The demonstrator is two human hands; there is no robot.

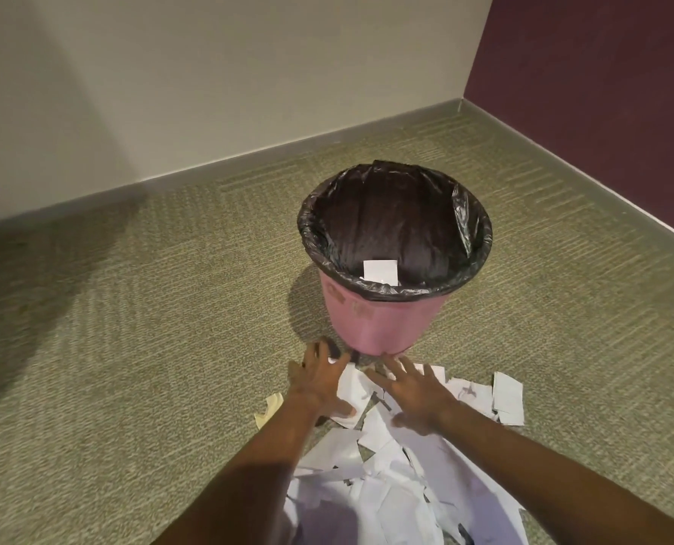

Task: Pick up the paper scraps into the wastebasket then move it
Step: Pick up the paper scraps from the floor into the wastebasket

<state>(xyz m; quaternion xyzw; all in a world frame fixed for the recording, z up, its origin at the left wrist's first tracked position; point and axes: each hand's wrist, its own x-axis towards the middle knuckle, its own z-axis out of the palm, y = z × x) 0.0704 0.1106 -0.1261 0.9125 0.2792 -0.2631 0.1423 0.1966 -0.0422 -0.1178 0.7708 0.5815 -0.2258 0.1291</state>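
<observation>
Both hands reach forward and down over the far end of a heap of paper scraps [390, 477] on the carpeted floor [130, 348]. The left hand [319, 381] is spread, fingers splayed, its fingertips at the far edge of the pile and its thumb lying across a white scrap; it grips nothing that can be made out. The right hand [416, 399] is also flat and spread, palm down on the scraps, fingers pointing toward the base of the wastebasket [374, 320]; it too clasps nothing.

The wastebasket stands upright on the floor just beyond the hands, its foot touching or nearly touching the farthest scraps. It is pink, lined with a black plastic bag [398, 214] folded over the rim. One white piece of paper [380, 271] lies inside, against the near wall of the bag.

The scraps run from the basket's foot toward the near edge of the scene, with a few loose pieces [508, 399] off to the right and a yellowish one [268, 407] to the left. A pale wall [209, 72] and a dark purple wall [602, 72] meet in the far right corner.
</observation>
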